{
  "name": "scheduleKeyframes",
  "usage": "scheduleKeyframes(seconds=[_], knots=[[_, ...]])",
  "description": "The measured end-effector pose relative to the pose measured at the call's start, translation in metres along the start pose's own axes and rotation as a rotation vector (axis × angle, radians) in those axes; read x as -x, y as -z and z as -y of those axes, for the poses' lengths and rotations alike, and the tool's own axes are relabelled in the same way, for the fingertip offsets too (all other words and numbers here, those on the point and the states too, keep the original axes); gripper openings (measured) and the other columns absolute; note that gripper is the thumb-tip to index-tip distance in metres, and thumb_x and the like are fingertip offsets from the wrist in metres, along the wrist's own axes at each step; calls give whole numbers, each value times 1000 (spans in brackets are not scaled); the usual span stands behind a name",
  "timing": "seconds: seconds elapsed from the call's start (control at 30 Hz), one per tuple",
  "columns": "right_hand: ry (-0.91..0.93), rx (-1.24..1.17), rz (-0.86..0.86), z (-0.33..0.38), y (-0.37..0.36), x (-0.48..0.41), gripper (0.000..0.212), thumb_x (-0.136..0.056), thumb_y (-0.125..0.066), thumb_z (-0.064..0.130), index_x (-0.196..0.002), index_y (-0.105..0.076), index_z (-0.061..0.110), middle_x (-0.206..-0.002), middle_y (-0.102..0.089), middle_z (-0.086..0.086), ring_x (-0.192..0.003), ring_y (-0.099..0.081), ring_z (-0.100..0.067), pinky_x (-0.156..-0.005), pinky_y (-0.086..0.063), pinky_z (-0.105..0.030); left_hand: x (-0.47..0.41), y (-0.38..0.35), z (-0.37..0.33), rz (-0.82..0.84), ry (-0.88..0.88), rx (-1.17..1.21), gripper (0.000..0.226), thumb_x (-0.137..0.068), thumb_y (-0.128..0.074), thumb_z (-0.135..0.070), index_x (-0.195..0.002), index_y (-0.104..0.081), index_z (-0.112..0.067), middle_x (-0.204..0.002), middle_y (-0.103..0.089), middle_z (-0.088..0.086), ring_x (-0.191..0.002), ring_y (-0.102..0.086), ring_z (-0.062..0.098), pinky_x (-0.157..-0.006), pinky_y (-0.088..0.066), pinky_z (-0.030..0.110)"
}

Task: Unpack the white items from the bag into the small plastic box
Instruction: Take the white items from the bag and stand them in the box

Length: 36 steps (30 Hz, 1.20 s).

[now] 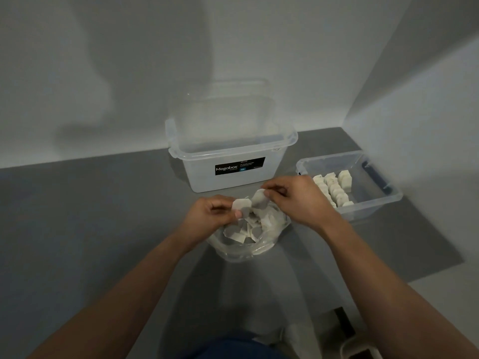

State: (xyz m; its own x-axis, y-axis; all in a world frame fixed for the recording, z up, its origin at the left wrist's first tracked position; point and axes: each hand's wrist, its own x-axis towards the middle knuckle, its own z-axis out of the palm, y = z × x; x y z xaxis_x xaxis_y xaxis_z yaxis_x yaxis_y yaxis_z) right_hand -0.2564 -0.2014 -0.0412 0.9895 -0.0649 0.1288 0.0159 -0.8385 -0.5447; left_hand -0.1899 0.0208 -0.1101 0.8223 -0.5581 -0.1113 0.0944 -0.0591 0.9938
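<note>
A clear plastic bag [242, 248] lies open on the grey surface, with several white items [250, 229] inside. Just above its mouth, my left hand [210, 215] pinches one white item [241, 205]. My right hand [295, 196] pinches another white item [260, 198] right beside it. The two pieces touch or overlap between my fingertips. To the right stands the small plastic box [373, 200], clear and lidless, with rows of white items [334, 187] standing upright along its left side.
A larger translucent box [233, 177] with a black Megabox label stands behind the bag, its lid [220, 104] leaning against the white wall. A side wall closes in on the right. The grey surface's edge runs at the lower right.
</note>
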Motion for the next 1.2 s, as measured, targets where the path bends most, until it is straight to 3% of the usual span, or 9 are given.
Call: scheduleKeyframes(seconds=[0.07,0.13,0.3,0.53,0.7,0.87,1.07,1.2], knots=[[35,31,24,0,16,0,18,-94,-68,21,-110,-78,20,-106,-77,9,-93,-68,-2,-85,-44,-5,-6,-10,-5,35,-85,-133,20,-79,-81,-11,-99,-78,-11,-119,-70,-3,-111,-66,11,-97,-52,28],[54,6,42,1,32,-2,18,-94,-69,22,-109,-78,22,-105,-77,10,-93,-67,0,-85,-43,-4,-11,-25,-10,56,-173,-215,19,-80,-81,-16,-98,-80,-18,-122,-69,-8,-115,-63,6,-101,-49,27],[135,61,91,-5,64,-7,19,-95,-68,31,-112,-76,28,-107,-76,14,-93,-68,0,-88,-54,-22,-24,-64,-24,26,-249,-135,19,-83,-77,-7,-102,-76,-6,-105,-76,0,-100,-71,17,-94,-55,34],[185,238,152,-28,114,-12,16,-96,-66,21,-107,-76,25,-100,-74,13,-84,-61,1,-79,-51,-18,-48,-111,-38,-31,-248,-80,21,-84,-76,-6,-104,-75,-8,-104,-75,2,-98,-72,20,-94,-56,43],[113,285,-70,-67,163,-18,13,-94,-66,19,-103,-75,24,-95,-75,9,-84,-66,-8,-83,-55,-30,-67,-144,-48,-105,-244,-132,16,-86,-75,-12,-101,-76,-17,-97,-75,-5,-90,-72,12,-85,-58,34],[72,389,-190,-119,194,-24,21,-95,-64,16,-112,-75,17,-103,-75,-1,-92,-69,-21,-88,-55,-36,-84,-175,-51,-141,-222,-140,12,-87,-74,-13,-98,-76,-14,-87,-76,-1,-82,-72,18,-81,-60,34],[-84,560,-11,-185,178,-27,19,-93,-55,24,-101,-71,30,-98,-73,-2,-85,-68,-27,-74,-57,-39,-101,-202,-47,-160,-165,-174,7,-87,-74,-16,-93,-76,-20,-84,-76,-3,-82,-73,13,-83,-60,38],[-79,704,190,-223,150,-33,21,-94,-54,28,-101,-73,31,-109,-71,0,-95,-67,-25,-78,-54,-35,-107,-211,-42,-159,-120,-214,6,-87,-74,-18,-90,-75,-23,-81,-75,-6,-81,-73,12,-84,-60,39]])
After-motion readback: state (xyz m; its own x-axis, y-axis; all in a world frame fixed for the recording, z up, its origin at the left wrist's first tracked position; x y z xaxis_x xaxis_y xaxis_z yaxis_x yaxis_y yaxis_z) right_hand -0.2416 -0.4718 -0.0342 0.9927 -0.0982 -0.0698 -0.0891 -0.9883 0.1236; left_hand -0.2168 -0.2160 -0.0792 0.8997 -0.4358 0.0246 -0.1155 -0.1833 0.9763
